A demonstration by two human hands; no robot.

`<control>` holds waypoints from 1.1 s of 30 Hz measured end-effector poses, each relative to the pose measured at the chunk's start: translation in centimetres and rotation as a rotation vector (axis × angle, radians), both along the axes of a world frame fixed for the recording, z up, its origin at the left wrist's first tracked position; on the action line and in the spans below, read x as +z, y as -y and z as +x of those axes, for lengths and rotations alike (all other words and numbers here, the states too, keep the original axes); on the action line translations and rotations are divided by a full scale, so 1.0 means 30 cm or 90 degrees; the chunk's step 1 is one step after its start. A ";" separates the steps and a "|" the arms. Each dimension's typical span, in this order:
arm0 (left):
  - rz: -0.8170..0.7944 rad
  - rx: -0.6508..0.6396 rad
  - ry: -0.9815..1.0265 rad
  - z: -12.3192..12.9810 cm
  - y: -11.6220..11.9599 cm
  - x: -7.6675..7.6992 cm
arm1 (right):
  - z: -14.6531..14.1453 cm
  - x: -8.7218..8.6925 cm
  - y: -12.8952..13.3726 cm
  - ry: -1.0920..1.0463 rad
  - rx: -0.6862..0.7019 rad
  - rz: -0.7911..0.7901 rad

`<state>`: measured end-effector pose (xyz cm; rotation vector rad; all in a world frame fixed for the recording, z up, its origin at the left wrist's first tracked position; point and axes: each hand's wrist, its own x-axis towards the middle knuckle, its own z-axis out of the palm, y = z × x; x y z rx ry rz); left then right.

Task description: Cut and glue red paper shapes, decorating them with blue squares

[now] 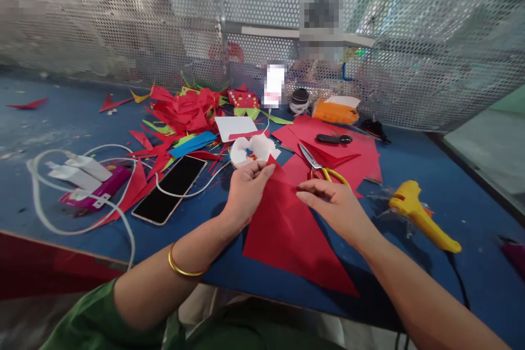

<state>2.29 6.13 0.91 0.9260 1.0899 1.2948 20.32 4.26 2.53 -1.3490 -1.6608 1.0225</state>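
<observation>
A sheet of red paper (287,224) with a pointed top lies slanted at the front edge of the blue table. My left hand (248,191) pinches its upper corner between thumb and fingers. At the sheet's right edge is my right hand (334,205), its fingers half curled with a small gap between thumb and forefinger. Just beyond that hand lie scissors (312,159) with yellow handles, blades parted, on more red paper (371,156). A white bowl-like holder (262,147) with small coloured bits stands behind my left hand.
On the left are a phone (170,191), looped white cables and chargers (84,169), and a heap of red scraps (184,109). A yellow glue gun (424,216) lies right. Behind are a black-handled tool (334,139), a lit phone (274,85) and perforated mesh (143,22).
</observation>
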 end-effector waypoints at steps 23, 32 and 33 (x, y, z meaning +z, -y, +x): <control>-0.107 -0.079 0.068 0.005 0.019 0.020 | 0.023 -0.028 -0.011 0.025 -0.081 0.065; -0.074 -0.051 0.081 0.007 0.013 0.009 | -0.011 -0.021 -0.005 0.111 0.003 0.065; -0.075 -0.054 0.082 0.006 0.012 0.010 | -0.014 -0.020 -0.004 0.111 0.015 0.056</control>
